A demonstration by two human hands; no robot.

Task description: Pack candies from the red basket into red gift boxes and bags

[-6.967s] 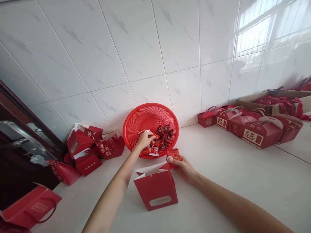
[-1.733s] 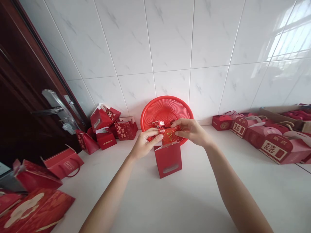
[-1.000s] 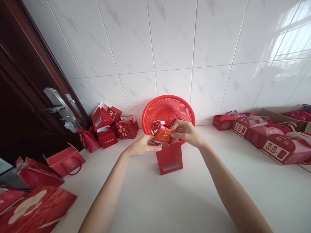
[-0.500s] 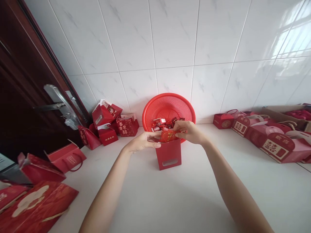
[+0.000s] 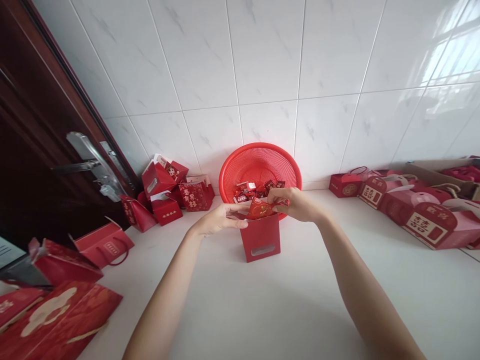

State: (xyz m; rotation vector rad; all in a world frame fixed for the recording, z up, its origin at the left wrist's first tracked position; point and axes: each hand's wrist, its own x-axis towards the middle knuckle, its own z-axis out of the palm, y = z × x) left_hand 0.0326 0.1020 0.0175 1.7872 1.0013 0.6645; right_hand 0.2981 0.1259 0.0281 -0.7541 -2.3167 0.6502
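A red paper box (image 5: 261,239) with a cut-out slot low on its front stands upright in front of me. A red packet with gold print (image 5: 260,209) sticks up from its open top. My left hand (image 5: 221,220) grips the box's upper left edge, thumb in front and fingers behind. My right hand (image 5: 290,204) pinches the packet's right side just above the opening. How deep the packet sits is hidden by the front panel.
Behind the box, a red plastic basket (image 5: 261,165) leans toward the tiled wall with small red packets (image 5: 245,189) in it. Red gift boxes (image 5: 165,207) lie at left near the door handle (image 5: 90,160). More handled boxes (image 5: 423,225) stand at right before a cardboard carton (image 5: 427,171).
The packet has tilted and slid slightly, sitting a little lower at the box's opening. Both hands stay almost in place, and the view has shifted slightly.
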